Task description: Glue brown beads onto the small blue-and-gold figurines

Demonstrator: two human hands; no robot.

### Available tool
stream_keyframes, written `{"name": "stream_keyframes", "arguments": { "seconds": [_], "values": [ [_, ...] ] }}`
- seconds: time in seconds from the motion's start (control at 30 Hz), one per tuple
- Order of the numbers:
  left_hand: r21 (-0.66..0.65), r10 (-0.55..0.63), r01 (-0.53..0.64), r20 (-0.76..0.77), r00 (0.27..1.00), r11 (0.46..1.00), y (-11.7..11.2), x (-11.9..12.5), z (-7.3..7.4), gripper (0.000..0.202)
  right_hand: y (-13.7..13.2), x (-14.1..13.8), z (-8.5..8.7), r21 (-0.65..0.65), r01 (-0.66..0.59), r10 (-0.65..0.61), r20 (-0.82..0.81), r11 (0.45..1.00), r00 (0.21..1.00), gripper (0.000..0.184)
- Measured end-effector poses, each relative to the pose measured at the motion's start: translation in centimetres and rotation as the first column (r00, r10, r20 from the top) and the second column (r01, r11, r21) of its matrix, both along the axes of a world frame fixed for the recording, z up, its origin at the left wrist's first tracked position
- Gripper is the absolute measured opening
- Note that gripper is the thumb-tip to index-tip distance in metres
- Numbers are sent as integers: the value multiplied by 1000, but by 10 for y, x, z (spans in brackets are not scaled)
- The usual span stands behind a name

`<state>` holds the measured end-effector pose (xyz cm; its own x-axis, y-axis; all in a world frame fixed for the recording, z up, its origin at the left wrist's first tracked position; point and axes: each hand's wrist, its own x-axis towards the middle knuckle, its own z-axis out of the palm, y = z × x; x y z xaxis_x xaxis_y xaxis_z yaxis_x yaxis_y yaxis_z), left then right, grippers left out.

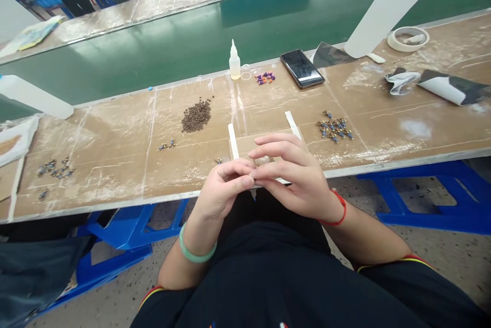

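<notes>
My left hand [224,190] and my right hand [293,174] meet at the near edge of the brown workbench [115,138], fingertips pinched together over something too small to name. They hover in front of a small clear plate [264,144] flanked by two white strips. A heap of small dark round parts [196,115] lies beyond my left hand. Several small blue-and-brass pieces [335,127] sit to the right of my right hand. A jade bangle is on my left wrist, a red cord on my right.
A small glue bottle [234,62], purple bits [265,78] and a black phone [302,68] lie at the bench's far edge by the green conveyor belt [192,41]. A tape roll [407,39], curled paper sheets, a white bottle [387,8] and more blue-brass pieces [53,168] are around.
</notes>
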<state>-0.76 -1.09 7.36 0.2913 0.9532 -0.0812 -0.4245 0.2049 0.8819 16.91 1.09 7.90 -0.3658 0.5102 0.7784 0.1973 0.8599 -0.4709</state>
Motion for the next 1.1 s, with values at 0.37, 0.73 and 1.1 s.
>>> {"name": "stream_keyframes", "arguments": {
  "seconds": [0.37,0.73,1.1],
  "values": [
    [-153,-10,47,233,972,987,2,15,-15,38,-3,4,-1,-34,118,-121,-97,992,988,29],
    [-174,-3,91,449,894,981,0,14,-36,25,24,54,-53,-635,332,-395,46,697,918,21],
    [-134,-130,231,523,842,964,-12,13,-63,13,74,74,-48,-237,211,-54,535,948,843,8]
  ]
}}
